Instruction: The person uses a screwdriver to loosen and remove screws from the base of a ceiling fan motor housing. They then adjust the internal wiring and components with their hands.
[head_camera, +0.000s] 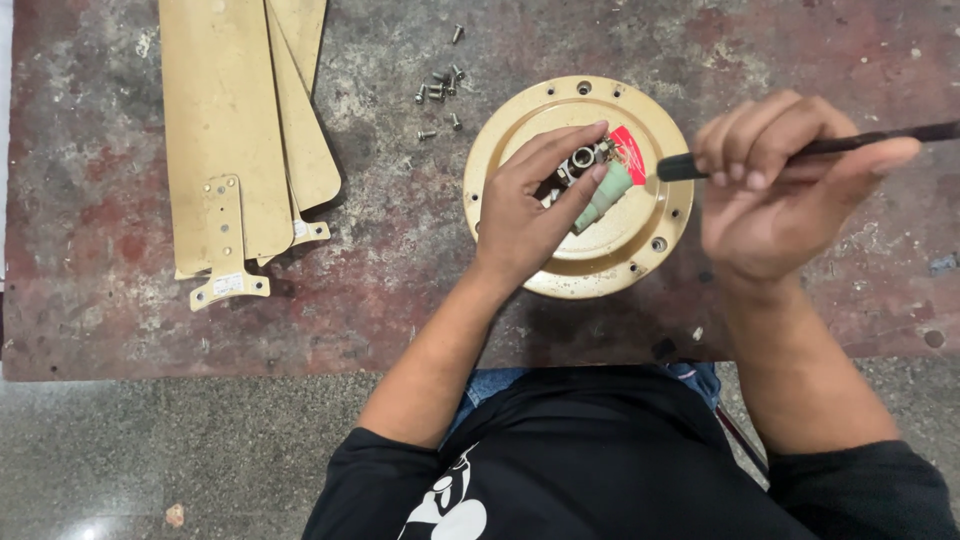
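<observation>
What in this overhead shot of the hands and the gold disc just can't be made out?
Head view only:
- Centre of the gold disc: partly covered by the left hand.
- Black tool: far end cut off by the right edge; its middle is hidden inside the right hand.
- Screws: too small to tell their type.
- Fan blades: tops cut off by the upper edge.

Rusty table (100, 300); fan blades (225, 130), screws (438, 90), gold motor housing (640, 235).

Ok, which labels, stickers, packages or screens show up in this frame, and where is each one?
Red label: on the hub of the round gold motor housing, beside the left hand's fingertips; roughly oval, red with pale markings.
White sticker: on the gold blade bracket at the table's left; small, rectangular.
No packages or screens in view.
</observation>
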